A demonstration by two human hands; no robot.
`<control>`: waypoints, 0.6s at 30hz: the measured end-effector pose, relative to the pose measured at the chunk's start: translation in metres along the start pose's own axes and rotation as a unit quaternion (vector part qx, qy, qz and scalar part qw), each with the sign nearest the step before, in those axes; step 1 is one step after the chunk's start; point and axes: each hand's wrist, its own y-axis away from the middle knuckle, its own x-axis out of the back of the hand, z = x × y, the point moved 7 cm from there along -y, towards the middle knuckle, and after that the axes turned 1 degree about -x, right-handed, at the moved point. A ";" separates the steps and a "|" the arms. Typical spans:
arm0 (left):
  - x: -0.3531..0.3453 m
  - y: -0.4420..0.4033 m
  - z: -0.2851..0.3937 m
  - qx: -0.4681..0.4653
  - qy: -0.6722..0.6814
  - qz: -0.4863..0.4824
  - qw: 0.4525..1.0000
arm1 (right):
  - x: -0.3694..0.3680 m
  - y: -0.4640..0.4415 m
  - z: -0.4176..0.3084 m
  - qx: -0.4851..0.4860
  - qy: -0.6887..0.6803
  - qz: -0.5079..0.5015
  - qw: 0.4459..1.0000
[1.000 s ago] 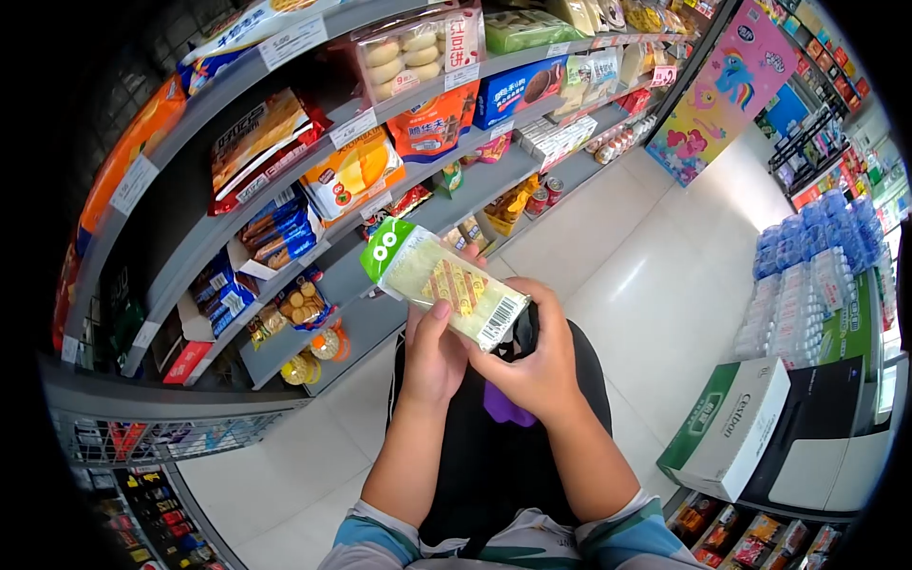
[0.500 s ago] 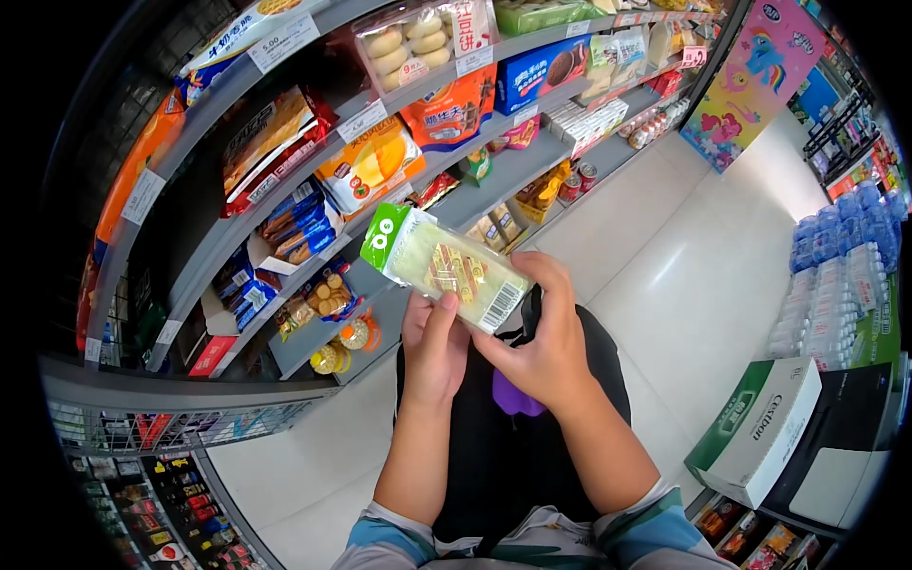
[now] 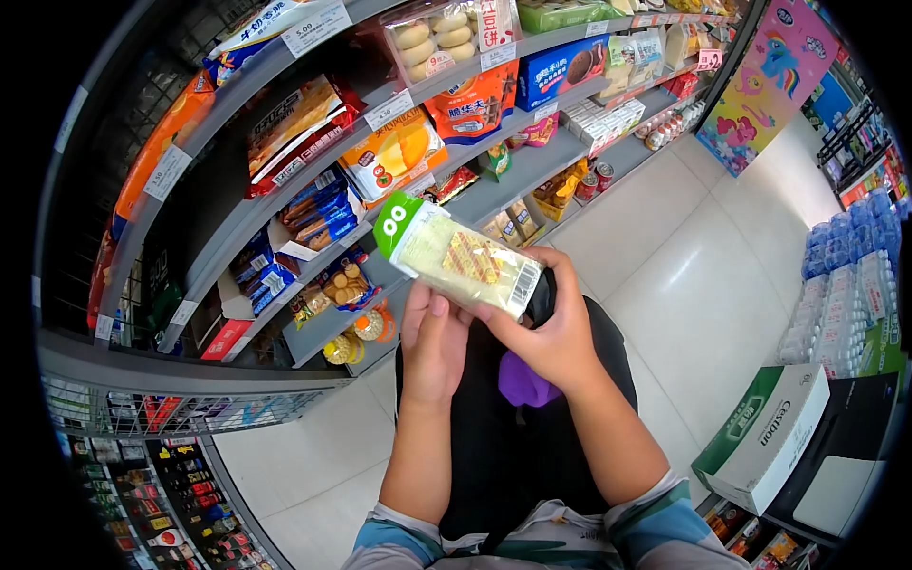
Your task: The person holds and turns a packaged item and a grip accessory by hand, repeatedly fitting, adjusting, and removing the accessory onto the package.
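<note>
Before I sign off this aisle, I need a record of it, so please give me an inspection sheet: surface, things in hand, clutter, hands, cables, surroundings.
Surface: pale tiled floor; grey shelf with packaged goods.
Things in hand: clear package with a green top and a barcode, held tilted.
Clutter: purple item below the right hand, against dark clothing.
Hands: right grips the barcode end; left hand is at the lower edge, its grip partly hidden.
Cables: nothing seen.
Surroundings: green-and-white Cestbon box and bottle stack on the right; pony poster beyond the shelving; wire rack at lower left.
</note>
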 end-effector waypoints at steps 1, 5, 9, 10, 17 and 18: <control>-0.003 0.001 0.004 -0.001 -0.041 0.014 0.999 | 0.000 0.000 0.000 -0.032 -0.061 -0.005 0.998; -0.004 0.004 0.003 -0.005 -0.034 -0.013 0.999 | 0.000 -0.001 0.018 -0.131 -0.140 -0.027 0.981; -0.007 0.005 -0.006 0.038 -0.059 -0.034 0.997 | 0.000 -0.002 0.024 -0.145 -0.172 -0.006 0.974; -0.007 0.005 -0.008 0.051 -0.063 -0.032 0.996 | 0.001 -0.003 0.027 -0.144 -0.163 -0.001 0.976; -0.005 -0.001 -0.011 0.063 -0.078 -0.006 0.995 | 0.001 -0.004 0.028 -0.160 -0.143 -0.003 0.977; -0.005 -0.001 -0.010 0.056 -0.081 -0.003 0.995 | 0.001 -0.004 0.029 -0.162 -0.144 -0.004 0.976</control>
